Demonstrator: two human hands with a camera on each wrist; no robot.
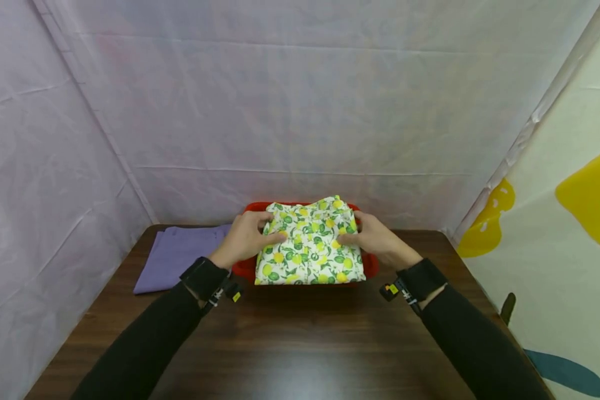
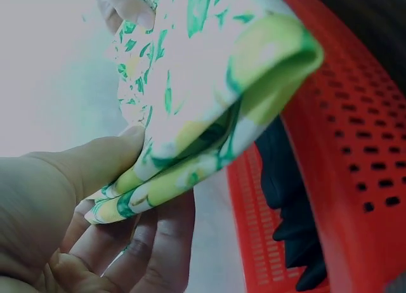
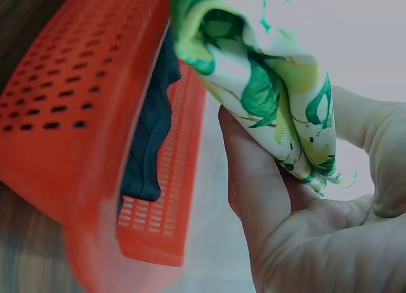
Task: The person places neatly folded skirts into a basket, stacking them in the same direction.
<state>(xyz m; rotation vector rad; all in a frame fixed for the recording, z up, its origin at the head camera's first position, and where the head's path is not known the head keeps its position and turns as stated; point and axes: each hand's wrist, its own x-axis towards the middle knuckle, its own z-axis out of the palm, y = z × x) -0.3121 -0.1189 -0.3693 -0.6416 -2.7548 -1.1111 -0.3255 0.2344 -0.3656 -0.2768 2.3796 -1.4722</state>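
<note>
A: Your sleeves (image 1: pixel 137 347) come nearest the camera, on your side of the grip. Are you holding anything?
B: You are: your left hand (image 1: pixel 245 239) and right hand (image 1: pixel 380 239) pinch the lemon cloth (image 1: pixel 310 250) at opposite edges, thumbs on top, fingers beneath, each closed down to the folded thickness.
A: So where is it?
B: Between your hands, over the basket (image 1: pixel 371 268). You can't tell whether the two touch.
A: And below your grip?
B: Dark fabric (image 2: pixel 295 223) inside the basket.
A: Anything beside you?
B: A purple cloth (image 1: pixel 180 255), on the table (image 1: pixel 300 339) just left of your left hand.
</note>
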